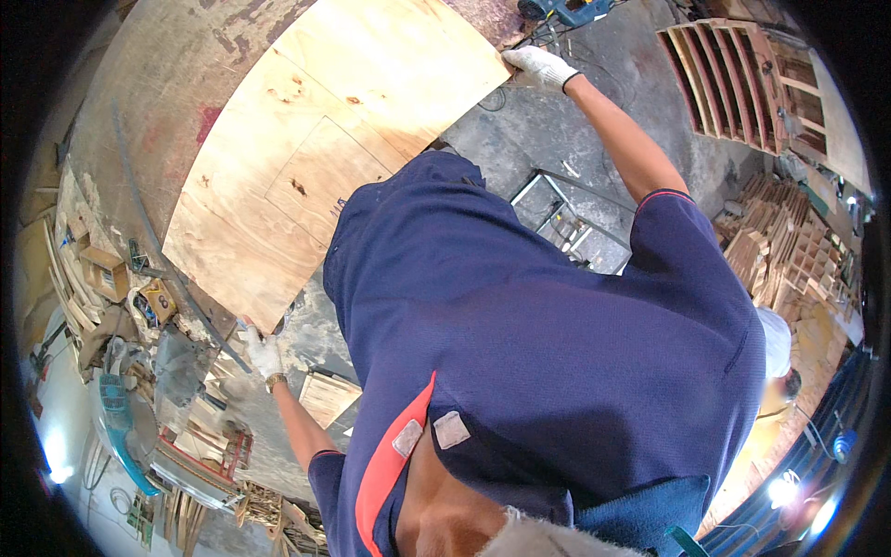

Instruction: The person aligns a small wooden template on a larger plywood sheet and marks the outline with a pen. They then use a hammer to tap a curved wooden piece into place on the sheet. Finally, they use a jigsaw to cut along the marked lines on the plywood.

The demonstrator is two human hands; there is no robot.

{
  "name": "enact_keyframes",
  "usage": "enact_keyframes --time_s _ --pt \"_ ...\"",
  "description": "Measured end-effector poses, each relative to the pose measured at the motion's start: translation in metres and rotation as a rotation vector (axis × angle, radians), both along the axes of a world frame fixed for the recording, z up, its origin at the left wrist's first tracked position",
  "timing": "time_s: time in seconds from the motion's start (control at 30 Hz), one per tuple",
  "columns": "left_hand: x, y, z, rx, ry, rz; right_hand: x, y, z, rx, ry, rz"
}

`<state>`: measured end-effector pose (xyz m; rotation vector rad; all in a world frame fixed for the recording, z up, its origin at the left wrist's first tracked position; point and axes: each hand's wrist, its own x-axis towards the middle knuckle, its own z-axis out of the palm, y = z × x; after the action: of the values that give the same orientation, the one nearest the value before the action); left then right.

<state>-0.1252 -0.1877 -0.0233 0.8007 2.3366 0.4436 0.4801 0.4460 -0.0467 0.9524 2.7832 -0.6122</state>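
Workshop floor (664, 102), grey; worktop (162, 93), scuffed. Plywood sheet (353, 97), one, over worktop. Left hand (263, 353), right hand (541, 67), gloved: each grip closed on a near corner, underside fingers hidden. Handling: support evenly, corners level.

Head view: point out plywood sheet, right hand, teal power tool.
Plywood sheet (320, 153), head view: its upper face, near the middle.
Right hand (544, 68), head view: back of the white glove.
Teal power tool (116, 408), head view: its teal casing.
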Motion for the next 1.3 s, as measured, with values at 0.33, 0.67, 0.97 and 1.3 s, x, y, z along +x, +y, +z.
enact_keyframes --time_s 0.33,0.67,0.97,1.3 --pt "0.007 0.012 0.015 -0.154 0.141 0.023 0.001 0.007 -0.004 -0.081 0.002 -0.009" --pt "0.001 -0.019 -0.017 -0.128 0.364 -0.003 -0.002 -0.016 0.023 -0.029 0.043 -0.077" --pt "0.008 -0.021 -0.009 -0.180 0.447 -0.163 -0.004 -0.001 0.022 0.080 -0.046 0.119" --pt "0.014 -0.020 -0.005 -0.224 0.447 -0.142 0.011 0.005 0.000 0.084 -0.098 0.103"
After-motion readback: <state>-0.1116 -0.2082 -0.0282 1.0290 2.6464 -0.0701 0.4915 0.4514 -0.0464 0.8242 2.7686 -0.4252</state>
